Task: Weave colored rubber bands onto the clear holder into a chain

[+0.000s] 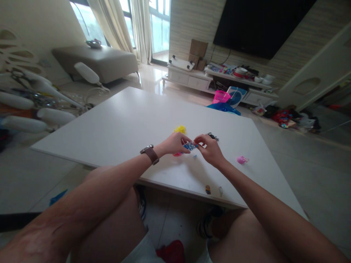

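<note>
Grip: left hand [173, 143] and right hand [210, 148] meet over the middle of the surface, both pinching one small blue piece [189, 146] between thumb and fingertips. Neither hand is released; each grip is closed on the same piece, held just above the board. What the piece is made of is too small to tell.

Items, largest first:

1. White surface [131, 124] — broad, flat board on which every loose item lies.
2. Wristwatch [149, 153] — brown strap, on the left wrist, at 8 o'clock from the blue piece.
3. Yellow cluster [180, 129] — at 11 o'clock from the hands, near but apart.
4. Black bits [213, 136] — at 1 o'clock, just beyond the right fingertips.
5. Pink piece [242, 159] — at 4 o'clock from the right hand, well apart.
6. Red-pink bit [177, 154] — at 6 o'clock beneath the left hand, partly hidden.
7. Two tiny items [208, 189] — near the front edge, at 5 o'clock from the hands.

Handling note: such fine work seems best done with the piece low over the surface, wrists steady, pressure light, so that a slipped part drops close by rather than rolling off the near edge.
</note>
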`<state>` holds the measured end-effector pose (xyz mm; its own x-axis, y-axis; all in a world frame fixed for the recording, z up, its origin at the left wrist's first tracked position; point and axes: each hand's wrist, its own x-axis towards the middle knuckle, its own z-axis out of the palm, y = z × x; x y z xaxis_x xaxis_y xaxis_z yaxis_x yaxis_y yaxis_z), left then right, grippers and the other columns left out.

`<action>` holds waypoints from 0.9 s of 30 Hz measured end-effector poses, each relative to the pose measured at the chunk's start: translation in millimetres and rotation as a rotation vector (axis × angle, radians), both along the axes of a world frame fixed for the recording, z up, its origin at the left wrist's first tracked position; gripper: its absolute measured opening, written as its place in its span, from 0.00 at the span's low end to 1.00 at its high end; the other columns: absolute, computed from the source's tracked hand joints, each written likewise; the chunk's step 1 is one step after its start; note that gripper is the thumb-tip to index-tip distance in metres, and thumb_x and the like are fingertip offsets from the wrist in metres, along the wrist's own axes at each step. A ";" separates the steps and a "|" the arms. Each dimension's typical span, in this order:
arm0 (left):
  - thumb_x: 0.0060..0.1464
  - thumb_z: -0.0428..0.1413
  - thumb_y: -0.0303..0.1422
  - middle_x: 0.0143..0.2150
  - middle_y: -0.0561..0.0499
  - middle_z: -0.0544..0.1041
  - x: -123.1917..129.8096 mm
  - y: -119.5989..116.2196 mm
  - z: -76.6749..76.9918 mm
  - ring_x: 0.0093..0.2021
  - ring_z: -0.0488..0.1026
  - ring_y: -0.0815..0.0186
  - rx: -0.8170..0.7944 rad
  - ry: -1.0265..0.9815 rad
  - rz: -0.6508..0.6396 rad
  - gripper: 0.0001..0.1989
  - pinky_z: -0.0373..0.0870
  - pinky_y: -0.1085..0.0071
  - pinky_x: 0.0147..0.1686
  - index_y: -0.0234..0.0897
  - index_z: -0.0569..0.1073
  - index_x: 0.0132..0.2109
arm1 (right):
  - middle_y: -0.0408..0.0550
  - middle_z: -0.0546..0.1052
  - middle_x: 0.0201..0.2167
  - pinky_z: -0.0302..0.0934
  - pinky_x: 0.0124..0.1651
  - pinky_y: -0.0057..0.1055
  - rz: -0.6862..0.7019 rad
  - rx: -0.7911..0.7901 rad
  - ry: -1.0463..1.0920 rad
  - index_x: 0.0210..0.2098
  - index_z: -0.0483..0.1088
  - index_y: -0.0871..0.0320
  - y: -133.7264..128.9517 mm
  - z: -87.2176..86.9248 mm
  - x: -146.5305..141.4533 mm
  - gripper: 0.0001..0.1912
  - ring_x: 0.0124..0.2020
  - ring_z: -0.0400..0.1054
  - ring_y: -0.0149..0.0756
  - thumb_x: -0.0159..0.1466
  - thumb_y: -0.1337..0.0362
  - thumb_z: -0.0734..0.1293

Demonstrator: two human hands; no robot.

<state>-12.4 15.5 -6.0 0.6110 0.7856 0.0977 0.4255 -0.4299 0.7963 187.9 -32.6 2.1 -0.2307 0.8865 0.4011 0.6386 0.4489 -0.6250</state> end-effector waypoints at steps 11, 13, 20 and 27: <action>0.42 0.67 0.36 0.31 0.50 0.80 0.2 -0.2 0.1 0.31 0.73 0.66 0.019 -0.022 0.027 0.22 0.67 0.72 0.34 0.35 0.83 0.47 | 0.45 0.79 0.36 0.64 0.39 0.33 0.056 0.029 0.065 0.40 0.71 0.55 -4.2 5.7 2.3 0.07 0.38 0.72 0.37 0.65 0.70 0.63; 0.43 0.66 0.35 0.31 0.50 0.81 0.1 -0.4 0.6 0.32 0.74 0.66 0.006 -0.041 0.008 0.21 0.67 0.72 0.34 0.34 0.83 0.47 | 0.45 0.78 0.36 0.63 0.38 0.33 0.067 0.040 0.060 0.39 0.71 0.55 -4.6 7.2 2.7 0.04 0.37 0.72 0.36 0.65 0.68 0.64; 0.43 0.66 0.34 0.30 0.50 0.80 0.1 -1.6 3.0 0.32 0.73 0.66 -0.001 -0.098 -0.023 0.18 0.67 0.73 0.33 0.35 0.83 0.44 | 0.46 0.79 0.36 0.64 0.34 0.31 0.099 0.016 0.049 0.39 0.73 0.54 -5.8 12.0 5.9 0.03 0.37 0.72 0.36 0.65 0.64 0.67; 0.43 0.66 0.34 0.32 0.50 0.81 0.3 0.0 2.4 0.33 0.73 0.66 -0.001 -0.128 -0.015 0.19 0.68 0.73 0.35 0.34 0.83 0.44 | 0.45 0.79 0.37 0.65 0.39 0.33 0.084 0.085 0.074 0.38 0.74 0.53 -4.6 13.3 9.1 0.05 0.39 0.72 0.37 0.65 0.68 0.67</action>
<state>-12.2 15.5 -3.6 0.6057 0.7763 0.1746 0.3136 -0.4346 0.8443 197.0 -37.2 15.3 -0.2694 0.8274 0.4927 0.5503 0.5522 -0.6263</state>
